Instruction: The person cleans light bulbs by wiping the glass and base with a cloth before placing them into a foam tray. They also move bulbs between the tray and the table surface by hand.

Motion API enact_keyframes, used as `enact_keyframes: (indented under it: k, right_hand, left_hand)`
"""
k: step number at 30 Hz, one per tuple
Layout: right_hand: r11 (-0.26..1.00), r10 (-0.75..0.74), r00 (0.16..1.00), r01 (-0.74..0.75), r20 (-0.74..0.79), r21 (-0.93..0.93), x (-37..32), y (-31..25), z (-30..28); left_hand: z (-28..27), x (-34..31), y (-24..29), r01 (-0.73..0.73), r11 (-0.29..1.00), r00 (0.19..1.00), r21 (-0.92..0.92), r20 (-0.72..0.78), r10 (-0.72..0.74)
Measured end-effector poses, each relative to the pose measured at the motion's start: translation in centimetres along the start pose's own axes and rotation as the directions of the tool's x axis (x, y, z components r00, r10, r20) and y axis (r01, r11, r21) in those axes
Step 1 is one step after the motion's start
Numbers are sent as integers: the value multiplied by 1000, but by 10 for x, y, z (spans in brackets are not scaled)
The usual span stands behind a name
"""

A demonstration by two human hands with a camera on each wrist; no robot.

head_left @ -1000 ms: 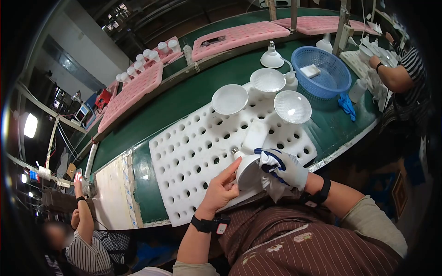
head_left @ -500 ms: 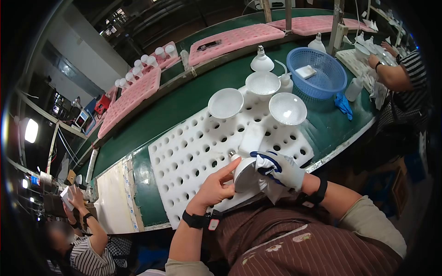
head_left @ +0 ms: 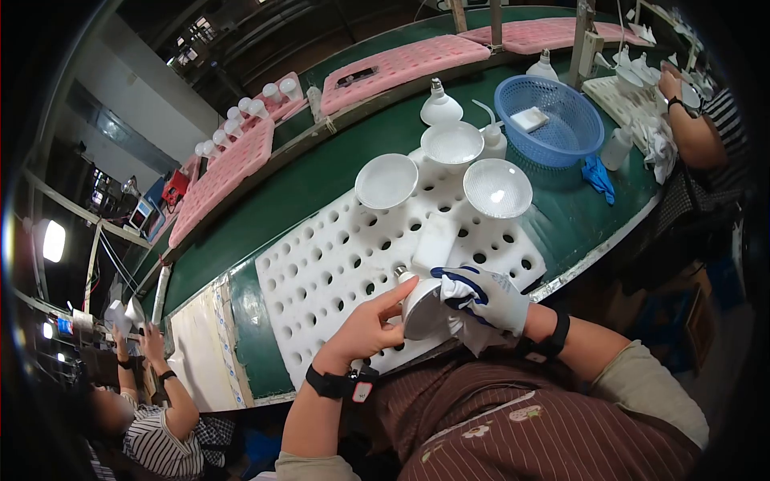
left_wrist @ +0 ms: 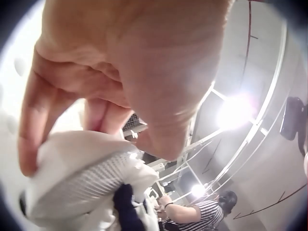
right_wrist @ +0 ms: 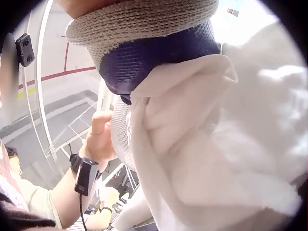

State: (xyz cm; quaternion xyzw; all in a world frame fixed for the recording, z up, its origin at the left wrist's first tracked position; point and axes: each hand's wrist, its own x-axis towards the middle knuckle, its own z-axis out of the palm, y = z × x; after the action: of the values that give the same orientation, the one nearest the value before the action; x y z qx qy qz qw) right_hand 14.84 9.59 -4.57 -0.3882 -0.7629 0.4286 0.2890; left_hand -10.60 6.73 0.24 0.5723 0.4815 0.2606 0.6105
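Observation:
My bare left hand [head_left: 359, 330] grips a white reflector bulb [head_left: 419, 311] by its rim and back, the index finger stretched along it toward the metal screw base. The bulb is tilted on its side over the white foam tray. My right hand [head_left: 504, 303], in a pale glove with a dark blue palm, holds a crumpled white cloth [head_left: 472, 330] against the bulb's front. In the left wrist view the bulb's ribbed lens [left_wrist: 89, 180] shows beside the cloth. Folds of cloth [right_wrist: 178, 130] hide most of the gloved fingers in the right wrist view.
Three bulbs, one of them [head_left: 497, 188], stand face up at the foam tray's [head_left: 321, 264] far end. Behind are a spray bottle [head_left: 494, 143], a blue basket [head_left: 589, 148] and a blue cloth [head_left: 597, 178]. Pink trays [head_left: 401, 68] line the back. People work at both sides.
The bulb and both hands have shifted slightly left in the view, which has itself moved a little. The cloth stays on the bulb's front. The person at left has raised white items.

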Motion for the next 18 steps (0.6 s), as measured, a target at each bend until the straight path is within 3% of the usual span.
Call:
enact_keyframes:
  k: [4,6,7,9,13,15,18]
  right_hand:
    - [1000,-6,1000,5,-26,-27,-1,-2,2]
    - [997,-14,1000,14,7,-80,-1,-6,-1]
    - [991,-23,999,27,32,-128,0,-8,-2]
    - [993,-37,999,40,23,-107,0,1,1]
    - [998,-56,998,56,-8,-4,1,5,3]
    - [999,-44,999,44,2,-9,0,4,1]
    - [998,-37,999,39,31,-50,1,-5,-3]
  left_hand:
    - [2,2,11,16,998,1000,56,-15,-15]
    - [3,13,22,150,978,988,142,10,-153]
    - [4,18,32,147,980,989,136,5,-149]
    - [5,25,51,192,919,973,345,53,-223]
    - [-5,19,32,82,925,985,370,109,-131]
    - [-6,9,19,61,984,995,168,70,-73]
    - [-7,0,6,56,998,996,33,66,-58]
